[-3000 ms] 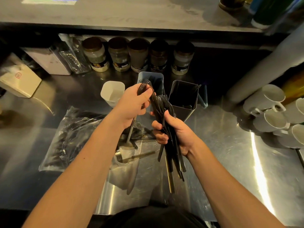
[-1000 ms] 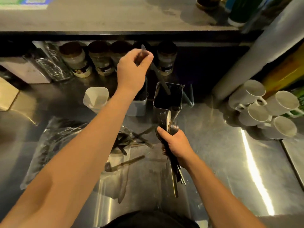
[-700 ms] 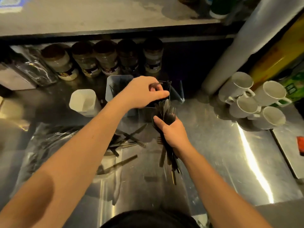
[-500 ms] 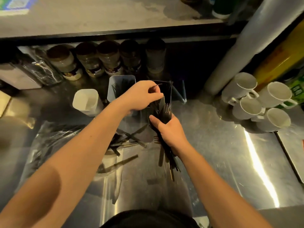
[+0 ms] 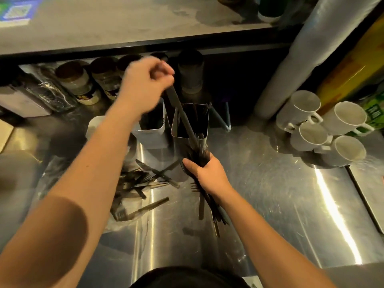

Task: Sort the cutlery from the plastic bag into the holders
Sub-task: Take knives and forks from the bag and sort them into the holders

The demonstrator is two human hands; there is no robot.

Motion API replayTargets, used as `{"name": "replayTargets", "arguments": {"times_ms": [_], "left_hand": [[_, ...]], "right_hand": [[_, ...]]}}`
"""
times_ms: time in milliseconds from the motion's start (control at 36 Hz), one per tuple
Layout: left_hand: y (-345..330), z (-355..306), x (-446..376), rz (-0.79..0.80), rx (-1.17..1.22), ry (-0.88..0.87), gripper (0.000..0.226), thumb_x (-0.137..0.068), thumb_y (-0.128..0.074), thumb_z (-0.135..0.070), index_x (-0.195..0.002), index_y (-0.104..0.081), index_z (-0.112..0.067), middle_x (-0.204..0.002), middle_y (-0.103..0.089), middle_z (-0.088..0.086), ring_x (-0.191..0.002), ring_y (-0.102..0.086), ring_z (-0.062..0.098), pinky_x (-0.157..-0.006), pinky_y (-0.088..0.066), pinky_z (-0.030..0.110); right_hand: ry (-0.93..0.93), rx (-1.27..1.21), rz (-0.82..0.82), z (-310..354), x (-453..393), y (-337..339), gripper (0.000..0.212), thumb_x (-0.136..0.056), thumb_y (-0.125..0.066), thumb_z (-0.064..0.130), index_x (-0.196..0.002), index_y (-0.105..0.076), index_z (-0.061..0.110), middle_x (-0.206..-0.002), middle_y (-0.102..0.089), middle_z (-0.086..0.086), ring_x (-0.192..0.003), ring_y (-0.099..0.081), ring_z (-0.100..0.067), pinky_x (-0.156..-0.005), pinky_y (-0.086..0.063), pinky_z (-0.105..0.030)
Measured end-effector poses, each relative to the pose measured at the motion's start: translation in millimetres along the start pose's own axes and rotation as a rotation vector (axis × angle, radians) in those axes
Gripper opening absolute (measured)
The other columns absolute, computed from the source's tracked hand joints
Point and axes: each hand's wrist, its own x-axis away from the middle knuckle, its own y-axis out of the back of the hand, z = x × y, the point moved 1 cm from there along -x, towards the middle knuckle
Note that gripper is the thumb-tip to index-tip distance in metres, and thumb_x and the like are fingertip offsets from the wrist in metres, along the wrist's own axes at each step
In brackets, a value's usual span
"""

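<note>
**A:** What am I looking at, starting from the piece in play?

**B:** I am watching one long dark flat-handled piece of cutlery [image 5: 182, 117], slanted, its upper end pinched in the curled fingers of the left hand [image 5: 145, 82] and its lower end still among the bundle of dark cutlery [image 5: 198, 154] that the right hand [image 5: 207, 173] is gripping in a closed fist. Half a second ago the left hand was down at the bundle's tips; it is now rising, drawing that piece up and out across the mouth of the square shiny metal holder [image 5: 190, 125].

**A:** And what is that change telling us?

**B:** I am reading it as one more piece being separated for sorting. Which type it is I cannot tell, since its working end is hidden in the bundle.

**A:** Where are the destinations?

**B:** The metal holder is standing just behind the bundle, with the pale square holder [image 5: 151, 132] beside it to the left, both already containing dark handles. A white plastic cup-shaped holder [image 5: 93, 125] is showing partly behind the left forearm.

**A:** How much is remaining?

**B:** I am judging the job well short of done: loose dark forks and knives [image 5: 145, 179] are lying on the clear plastic bag [image 5: 52, 173] on the steel counter [image 5: 270, 194]. White mugs [image 5: 311, 125] are lying at far right.
</note>
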Motion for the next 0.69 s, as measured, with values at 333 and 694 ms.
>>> {"name": "replayTargets", "arguments": {"times_ms": [333, 694], "left_hand": [[-22, 16, -10, 0.074, -0.293, -0.065, 0.028, -0.084, -0.077, -0.034, -0.109, -0.067, -0.026, -0.101, -0.059, -0.009, -0.086, -0.053, -0.001, -0.085, -0.045, 0.023], [-64, 6, 90, 0.376, -0.209, -0.01, 0.031, -0.079, -0.075, -0.052, -0.087, -0.056, -0.029, -0.086, -0.055, -0.011, -0.081, -0.052, 0.005, -0.072, -0.046, 0.028]], "right_hand": [[-0.003, 0.032, -0.056, 2, -6, 10, 0.04, -0.089, -0.074, 0.037, -0.126, -0.063, 0.025, -0.107, -0.071, 0.011, -0.099, -0.067, -0.006, -0.083, -0.053, -0.022], [0.167, 0.33, -0.177, 18, -6, -5, 0.027, -0.094, -0.064, 0.032, -0.118, -0.054, 0.025, -0.093, -0.065, 0.01, -0.081, -0.062, -0.003, -0.067, -0.051, -0.027]]}}
